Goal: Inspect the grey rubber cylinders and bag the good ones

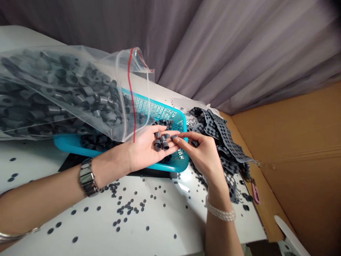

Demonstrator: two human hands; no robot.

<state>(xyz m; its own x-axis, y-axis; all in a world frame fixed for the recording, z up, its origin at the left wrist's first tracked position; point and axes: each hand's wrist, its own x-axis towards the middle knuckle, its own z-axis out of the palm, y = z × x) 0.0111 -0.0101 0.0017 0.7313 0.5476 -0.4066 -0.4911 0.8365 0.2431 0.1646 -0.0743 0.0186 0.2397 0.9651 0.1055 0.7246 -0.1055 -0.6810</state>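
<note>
- Cupping a few short grey rubber sleeves [161, 140], the left hand [149, 147] lies palm up over the turquoise basket [174, 117], which holds more.
- The right hand [202, 153] pinches one sleeve at the palm's edge.
- A clear zip bag [66, 92] full of sleeves spills into the basket.
- Perforated grey sheets [226, 142] crowd the bench's right edge; the near bench [160, 227] is dotted with punched discs [128, 208].
</note>
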